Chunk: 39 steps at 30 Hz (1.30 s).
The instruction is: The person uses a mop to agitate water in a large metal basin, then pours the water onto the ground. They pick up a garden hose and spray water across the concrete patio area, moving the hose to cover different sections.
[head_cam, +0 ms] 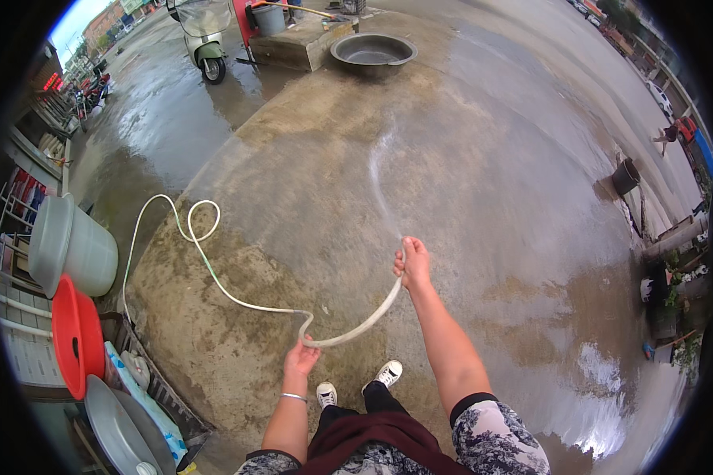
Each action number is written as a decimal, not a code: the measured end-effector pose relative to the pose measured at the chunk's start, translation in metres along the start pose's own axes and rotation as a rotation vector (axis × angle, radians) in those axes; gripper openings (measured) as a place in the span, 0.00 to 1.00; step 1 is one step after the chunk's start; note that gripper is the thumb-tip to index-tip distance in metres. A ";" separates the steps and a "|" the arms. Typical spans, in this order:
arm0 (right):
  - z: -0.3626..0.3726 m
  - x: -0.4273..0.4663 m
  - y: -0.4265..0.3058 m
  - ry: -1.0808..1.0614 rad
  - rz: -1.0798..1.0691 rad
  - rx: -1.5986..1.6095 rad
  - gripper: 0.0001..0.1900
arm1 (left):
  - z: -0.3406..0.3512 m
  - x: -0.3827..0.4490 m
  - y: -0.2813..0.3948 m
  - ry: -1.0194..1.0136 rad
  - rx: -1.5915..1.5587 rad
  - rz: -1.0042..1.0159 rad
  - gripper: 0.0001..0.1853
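My right hand [415, 261] grips the end of a pale water hose [365, 325], held out ahead of me. A jet of water [377, 184] leaves that end and sprays forward over the wet concrete ground [475, 196]. Lower and to the left, my left hand [302, 358] holds the same hose at a bend, palm turned up. Just past it a narrower white hose [237, 298] joins on at a grey joint. This one trails left across the ground, makes a loop, and runs back towards the drain edge.
Ahead stands a wide metal basin [371, 43] beside a concrete block [285, 50]. A scooter [208, 44] is parked left of it. Along my left are a translucent tub [89, 249], a red basin [78, 338] and grey basins [116, 424]. A dark bucket [625, 176] and plants [677, 273] line the right.
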State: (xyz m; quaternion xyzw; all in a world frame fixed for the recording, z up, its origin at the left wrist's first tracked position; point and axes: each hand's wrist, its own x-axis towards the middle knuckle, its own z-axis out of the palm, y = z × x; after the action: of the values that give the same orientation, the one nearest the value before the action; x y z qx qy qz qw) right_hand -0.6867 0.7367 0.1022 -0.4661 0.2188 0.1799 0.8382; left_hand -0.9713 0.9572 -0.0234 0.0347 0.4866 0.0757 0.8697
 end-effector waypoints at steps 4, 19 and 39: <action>0.050 0.013 -0.010 -0.142 -0.022 -0.080 0.08 | 0.002 -0.007 0.001 -0.139 -0.058 0.001 0.10; 0.113 0.027 -0.015 -0.150 0.082 -0.276 0.08 | 0.029 0.030 0.033 -0.043 -0.072 -0.154 0.10; 0.181 0.072 -0.090 -0.001 -0.148 -0.122 0.06 | 0.133 0.080 0.097 -0.297 -0.170 -0.165 0.14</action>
State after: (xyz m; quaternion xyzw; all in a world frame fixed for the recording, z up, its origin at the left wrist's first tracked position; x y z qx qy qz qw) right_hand -0.5448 0.8543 0.2115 -0.5313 0.1720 0.1309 0.8192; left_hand -0.8259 1.0676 -0.0080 -0.0682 0.3459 0.0389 0.9350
